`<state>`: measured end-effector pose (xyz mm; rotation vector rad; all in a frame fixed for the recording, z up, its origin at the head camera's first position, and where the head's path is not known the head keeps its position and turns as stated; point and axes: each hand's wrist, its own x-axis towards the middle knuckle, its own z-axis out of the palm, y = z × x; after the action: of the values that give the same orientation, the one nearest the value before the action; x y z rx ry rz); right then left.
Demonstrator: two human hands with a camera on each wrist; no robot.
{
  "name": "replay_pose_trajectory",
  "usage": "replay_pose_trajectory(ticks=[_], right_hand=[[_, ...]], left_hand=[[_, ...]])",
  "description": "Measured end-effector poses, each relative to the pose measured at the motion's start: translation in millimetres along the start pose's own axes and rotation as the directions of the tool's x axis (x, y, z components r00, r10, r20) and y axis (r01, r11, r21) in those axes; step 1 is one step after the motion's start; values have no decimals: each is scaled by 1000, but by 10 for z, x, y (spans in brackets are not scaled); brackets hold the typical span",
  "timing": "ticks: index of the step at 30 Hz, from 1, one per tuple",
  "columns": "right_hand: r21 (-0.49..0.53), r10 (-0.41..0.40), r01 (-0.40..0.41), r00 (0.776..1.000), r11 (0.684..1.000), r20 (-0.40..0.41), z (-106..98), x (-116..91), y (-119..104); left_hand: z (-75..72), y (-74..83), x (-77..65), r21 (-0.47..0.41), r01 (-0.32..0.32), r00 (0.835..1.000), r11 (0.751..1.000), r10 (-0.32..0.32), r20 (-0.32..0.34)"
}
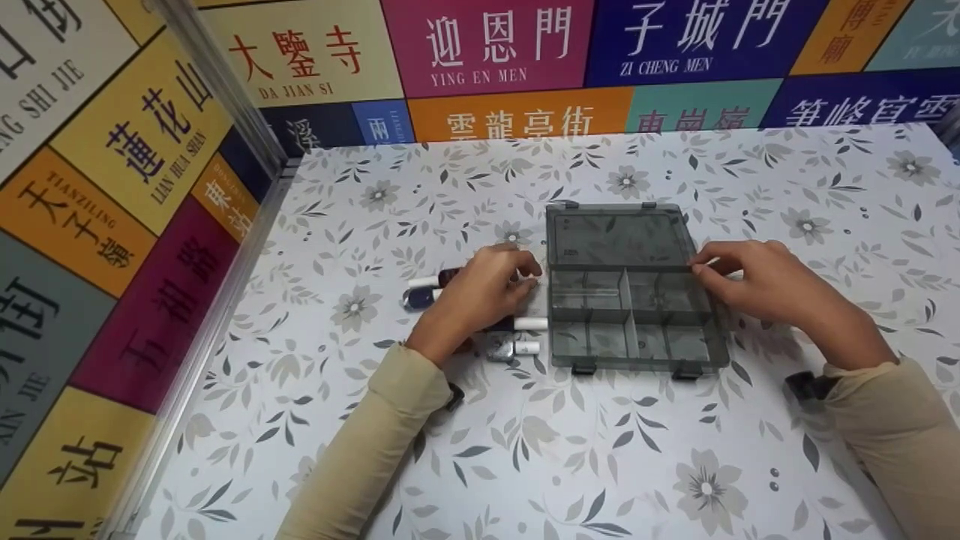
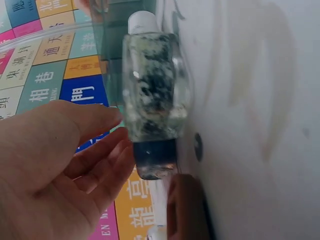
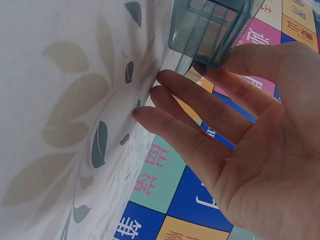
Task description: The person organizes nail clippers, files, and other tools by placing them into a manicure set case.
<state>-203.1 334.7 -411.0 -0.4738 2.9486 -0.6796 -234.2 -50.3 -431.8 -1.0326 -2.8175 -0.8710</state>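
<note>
A smoky grey divided plastic storage box (image 1: pixel 592 341) lies on the table with its lid (image 1: pixel 619 236) folded back flat. At its right side my right hand (image 1: pixel 757 281) pinches the edge near the hinge between thumb and index finger; the other fingers stretch out below in the right wrist view. To the left of the box my left hand (image 1: pixel 487 289), fingers loosely bent and holding nothing, hovers over several nail polish bottles. A glittery clear bottle (image 2: pixel 155 85) with a white cap lies closest to the left wrist camera. A dark blue bottle (image 1: pixel 420 298) shows beside the left hand.
A white cloth with grey flowers and leaves covers the table (image 1: pixel 585 450). Colourful panels (image 1: pixel 495 45) with large characters stand along the back and left edges. A black strap piece (image 1: pixel 806 386) sits at the right cuff.
</note>
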Motion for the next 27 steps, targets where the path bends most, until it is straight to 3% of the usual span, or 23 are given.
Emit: replay_pose_trajectory(ticks=[12,27], right_hand=[[24,41,-41,999,999,24,-4,-27,-12],[-3,18,-18,1000,1000,9,-6,-15,-13]], left_hand=[[37,-93,-5,-43,-70,992,997,74,103],[31,-105,-7,-60,-79,991,995,85,105]])
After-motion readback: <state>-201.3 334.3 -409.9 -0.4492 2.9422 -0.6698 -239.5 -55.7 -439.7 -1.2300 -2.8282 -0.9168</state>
